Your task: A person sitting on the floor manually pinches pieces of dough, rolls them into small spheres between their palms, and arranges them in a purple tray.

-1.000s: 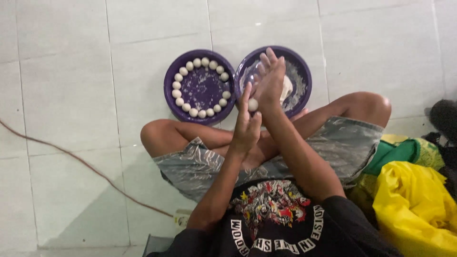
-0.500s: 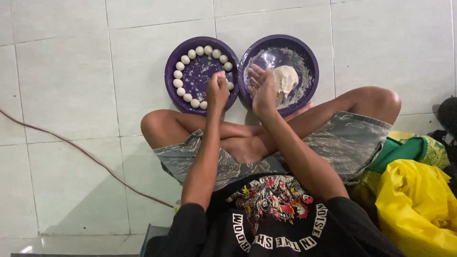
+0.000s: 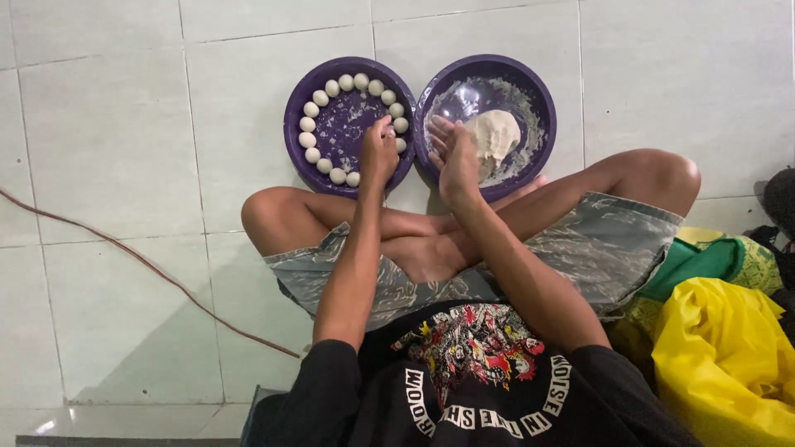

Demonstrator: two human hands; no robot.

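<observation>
Nearest the camera I saw the black printed shirt [image 3: 464,389] and, below it in the frame, the camouflage shorts [image 3: 596,248] over crossed legs, so the person sat on the pale tiled floor [image 3: 108,141] with both basins within arm's reach. A heap of yellow cloth [image 3: 729,348] and green cloth [image 3: 704,261] lay just beside the right knee, and a brown cable [image 3: 141,265] ran across the tiles on the left, well apart from the work.

Farther out, the left hand [image 3: 378,153] reached over the near rim of the left purple basin [image 3: 291,112], fingers bunched and pointing down at the gap in the ring; I could not tell whether they pinched a ball or had let one go. The small white dough balls [image 3: 325,165] sat in a ring along the basin wall, touching one another, probably so they kept their shape and left the middle free.

The right hand [image 3: 454,157] hovered over the near edge of the right purple basin [image 3: 542,108], fingers loosely spread and released, holding nothing. The lump of dough [image 3: 494,132] lay just beyond its fingertips, amid floury smears.
</observation>
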